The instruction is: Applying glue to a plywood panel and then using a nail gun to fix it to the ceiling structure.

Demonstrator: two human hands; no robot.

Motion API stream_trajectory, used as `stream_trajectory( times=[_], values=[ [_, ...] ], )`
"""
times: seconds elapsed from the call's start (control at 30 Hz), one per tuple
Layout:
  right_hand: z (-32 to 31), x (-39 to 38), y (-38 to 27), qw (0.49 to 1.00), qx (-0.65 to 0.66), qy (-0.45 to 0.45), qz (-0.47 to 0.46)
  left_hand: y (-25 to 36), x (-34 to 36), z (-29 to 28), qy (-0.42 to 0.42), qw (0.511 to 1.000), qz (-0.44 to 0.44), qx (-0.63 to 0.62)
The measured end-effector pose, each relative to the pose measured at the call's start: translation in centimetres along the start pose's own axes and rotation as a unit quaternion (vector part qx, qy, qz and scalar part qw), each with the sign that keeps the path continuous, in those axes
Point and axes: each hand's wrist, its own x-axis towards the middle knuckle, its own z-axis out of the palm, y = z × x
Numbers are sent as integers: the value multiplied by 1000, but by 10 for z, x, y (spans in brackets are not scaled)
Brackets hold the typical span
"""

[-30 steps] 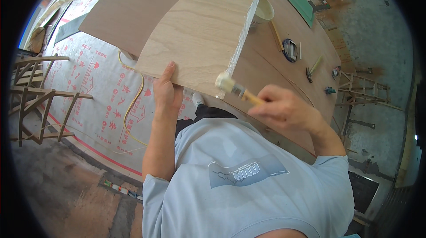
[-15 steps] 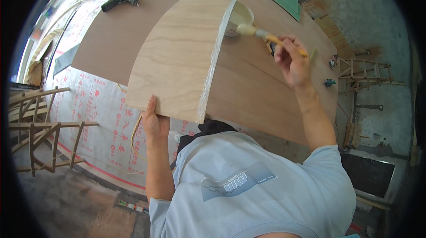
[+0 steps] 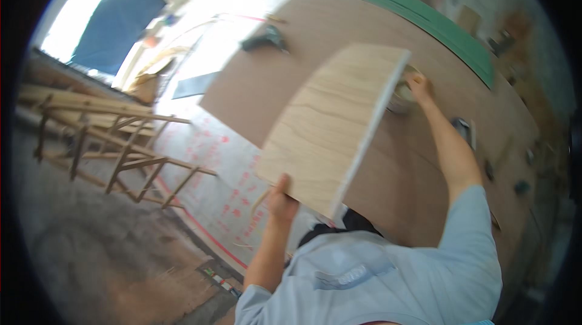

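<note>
Pale curved plywood panel (image 3: 339,125): left hand (image 3: 284,202) pinches its near edge.
Round whitish bucket (image 3: 398,106): right hand (image 3: 419,87) has moved in here, grip unclear.

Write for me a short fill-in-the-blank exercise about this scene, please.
The left grip holds a board made of ____.
The right grip is at the ____, which is partly behind the board.
The long panel along the far edge of the table is ____ in colour.

Missing words: wood; bucket; green.
</note>
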Motion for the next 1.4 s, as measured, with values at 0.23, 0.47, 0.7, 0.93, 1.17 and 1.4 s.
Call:
stream_trajectory(
  times=[0.23, 0.47, 0.7, 0.93, 1.17, 1.4],
  values=[
    [-8, -4, -52, 987, -125, -90, 37, 6, -15, 2, 11, 1000, 5, -23],
    [-11, -7, -24, 998, -62, 12, 3, 3, -2, 1, 4, 998, -24, -64],
    [-27, -15, -35, 997, 18, 55, 42, 8, -4, 9, 8, 997, -9, -79],
    [-36, -35, -9, 891, 326, 151, 278, 9, -9, 21, 6, 996, 0, -87],
    [-23, -71, 88, 682, 639, 78, 347, 8, -8, 32, 29, 996, 2, -86],
    [-21, -106, 53, 690, 694, 4, 204, 9, -5, 23, 35, 994, 0, -104]
  ],
)
